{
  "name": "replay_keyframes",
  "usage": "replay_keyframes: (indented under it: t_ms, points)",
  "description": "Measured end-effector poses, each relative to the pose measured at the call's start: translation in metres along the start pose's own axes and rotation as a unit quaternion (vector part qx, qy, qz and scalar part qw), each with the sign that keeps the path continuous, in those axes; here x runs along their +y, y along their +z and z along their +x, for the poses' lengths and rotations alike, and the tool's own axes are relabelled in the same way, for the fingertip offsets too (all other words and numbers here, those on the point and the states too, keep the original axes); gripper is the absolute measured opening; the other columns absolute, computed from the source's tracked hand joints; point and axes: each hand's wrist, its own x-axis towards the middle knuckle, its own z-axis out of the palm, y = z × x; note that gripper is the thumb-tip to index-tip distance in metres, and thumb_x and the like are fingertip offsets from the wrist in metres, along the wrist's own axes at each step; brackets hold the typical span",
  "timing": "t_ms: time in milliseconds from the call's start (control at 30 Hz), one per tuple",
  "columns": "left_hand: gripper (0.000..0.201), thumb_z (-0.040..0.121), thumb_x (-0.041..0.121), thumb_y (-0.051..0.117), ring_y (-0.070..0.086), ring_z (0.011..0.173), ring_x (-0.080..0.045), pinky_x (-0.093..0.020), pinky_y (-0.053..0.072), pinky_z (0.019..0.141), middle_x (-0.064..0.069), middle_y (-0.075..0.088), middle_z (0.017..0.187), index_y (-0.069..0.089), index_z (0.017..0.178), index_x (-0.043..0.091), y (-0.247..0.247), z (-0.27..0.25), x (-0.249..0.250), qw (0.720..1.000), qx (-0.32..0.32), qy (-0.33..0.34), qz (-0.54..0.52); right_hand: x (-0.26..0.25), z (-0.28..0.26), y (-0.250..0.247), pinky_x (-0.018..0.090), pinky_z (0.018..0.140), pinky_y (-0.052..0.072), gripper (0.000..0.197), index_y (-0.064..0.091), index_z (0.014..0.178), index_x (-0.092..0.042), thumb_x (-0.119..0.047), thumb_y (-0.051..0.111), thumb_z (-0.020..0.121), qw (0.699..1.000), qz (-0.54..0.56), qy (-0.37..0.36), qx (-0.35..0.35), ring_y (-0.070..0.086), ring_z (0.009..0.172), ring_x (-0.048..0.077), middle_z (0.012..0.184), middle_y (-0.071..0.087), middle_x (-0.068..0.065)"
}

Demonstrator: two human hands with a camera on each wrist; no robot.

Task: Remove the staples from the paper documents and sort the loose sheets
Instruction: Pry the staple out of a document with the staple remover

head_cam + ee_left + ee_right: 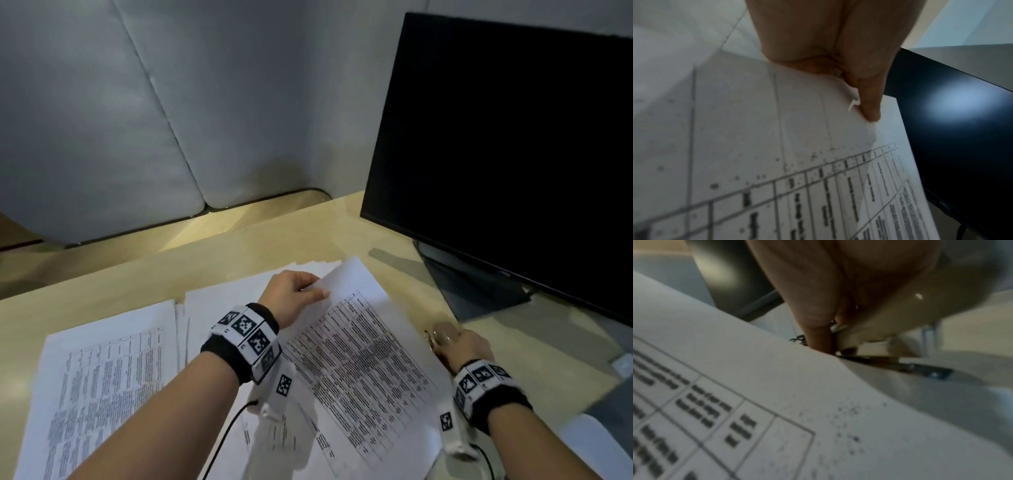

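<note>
Sheet (pixel 359 342) is lying tilted over the desk papers, its far corner being pinched by the left hand (pixel 291 294); beside its opposite edge, the right hand (pixel 462 346) is gripping a remover (pixel 442 337). Keeping that pinch firm should be preventing tearing.

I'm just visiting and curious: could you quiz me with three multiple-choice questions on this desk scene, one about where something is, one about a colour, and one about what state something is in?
1. Where is the monitor?
A. Far right of the desk
B. Far left of the desk
C. Flat under the papers

2. What colour is the desk?
A. Dark blue
B. Light wood tone
C. Bright red

3. What is the left hand doing?
A. Resting flat, holding nothing
B. Pinching the printed sheet
C. Gripping a cup

Answers:
1 A, the head view shows it standing at the right.
2 B, bare desk is pale tan.
3 B, the thumb lies on the sheet's top edge, fingers beneath.
</note>
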Motion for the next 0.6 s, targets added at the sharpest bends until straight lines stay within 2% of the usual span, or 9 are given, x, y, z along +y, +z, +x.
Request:
replay_keyframes:
  t_ms: [33, 100, 200, 333, 433, 500, 567, 600]
  points:
    - [0.018, 0.086, 0.029, 0.064, 0.050, 0.062, -0.007, -0.015, 0.034, 0.055, 0.006, 0.058, 0.066, 0.068, 0.079, 0.012, 0.003, -0.001, 0.001, 1.000, 0.001, 0.002, 0.004, 0.001, -0.001, -0.001, 0.032, 0.075, 0.047, 0.042, 0.062, 0.102, 0.001, -0.038, 0.058, 0.088, 0.999, 0.039, 0.022, 0.010, 0.059, 0.092, 0.033, 0.110, 0.062, 0.024]
    - [0.014, 0.087, 0.029, 0.063, 0.052, 0.065, -0.004, -0.015, 0.036, 0.056, 0.008, 0.061, 0.070, 0.069, 0.085, 0.016, 0.006, -0.003, 0.003, 1.000, 0.004, 0.002, 0.015, -0.004, -0.006, -0.011, 0.034, 0.079, 0.047, 0.040, 0.064, 0.101, 0.006, -0.032, 0.060, 0.088, 0.996, 0.082, 0.020, 0.035, 0.061, 0.096, 0.036, 0.106, 0.064, 0.026]
    - [0.018, 0.088, 0.029, 0.062, 0.054, 0.068, -0.011, -0.020, 0.038, 0.058, 0.003, 0.062, 0.072, 0.070, 0.088, 0.013, 0.010, -0.004, 0.005, 1.000, 0.008, -0.004, 0.025, -0.018, -0.023, -0.032, 0.037, 0.078, 0.045, 0.036, 0.063, 0.088, 0.007, -0.029, 0.063, 0.086, 0.983, 0.119, -0.086, 0.108, 0.060, 0.092, 0.038, 0.092, 0.064, 0.027]
    - [0.028, 0.089, 0.031, 0.059, 0.049, 0.059, -0.015, -0.024, 0.036, 0.056, -0.003, 0.059, 0.065, 0.069, 0.084, 0.005, 0.016, -0.005, 0.009, 1.000, 0.001, -0.019, 0.024, -0.048, -0.064, -0.054, 0.031, 0.072, 0.032, 0.043, 0.060, 0.100, 0.002, -0.037, 0.068, 0.082, 0.947, 0.145, -0.214, 0.189, 0.053, 0.095, 0.032, 0.097, 0.055, 0.019]
    - [0.026, 0.090, 0.031, 0.058, 0.057, 0.068, -0.019, -0.029, 0.043, 0.065, -0.010, 0.067, 0.079, 0.069, 0.086, 0.007, 0.018, -0.005, 0.012, 1.000, -0.002, -0.023, -0.005, -0.069, -0.090, -0.041, 0.025, 0.071, 0.031, 0.046, 0.059, 0.105, -0.004, -0.043, 0.066, 0.081, 0.941, 0.109, -0.288, 0.141, 0.047, 0.085, 0.022, 0.095, 0.043, 0.006]
    - [0.022, 0.090, 0.030, 0.058, 0.057, 0.069, -0.017, -0.028, 0.044, 0.066, -0.007, 0.066, 0.078, 0.068, 0.083, 0.011, 0.018, -0.007, 0.015, 1.000, -0.004, -0.017, -0.013, -0.078, -0.097, -0.022, 0.022, 0.075, 0.035, 0.047, 0.057, 0.109, -0.007, -0.044, 0.065, 0.081, 0.939, 0.091, -0.311, 0.111, 0.047, 0.089, 0.016, 0.098, 0.048, 0.003]
    - [0.024, 0.090, 0.029, 0.058, 0.053, 0.066, -0.016, -0.028, 0.041, 0.064, -0.005, 0.062, 0.072, 0.067, 0.079, 0.010, 0.018, -0.008, 0.018, 1.000, -0.006, -0.009, -0.005, -0.081, -0.097, -0.007, 0.026, 0.084, 0.040, 0.047, 0.055, 0.112, -0.010, -0.044, 0.066, 0.081, 0.938, 0.101, -0.317, 0.095, 0.052, 0.099, 0.020, 0.104, 0.056, 0.005]
    - [0.027, 0.090, 0.029, 0.058, 0.051, 0.065, -0.016, -0.028, 0.039, 0.063, -0.008, 0.061, 0.070, 0.066, 0.078, 0.007, 0.018, -0.008, 0.018, 1.000, -0.008, -0.007, 0.002, -0.083, -0.097, -0.002, 0.027, 0.085, 0.040, 0.047, 0.055, 0.111, -0.010, -0.044, 0.066, 0.080, 0.938, 0.111, -0.316, 0.090, 0.054, 0.101, 0.021, 0.104, 0.059, 0.005]
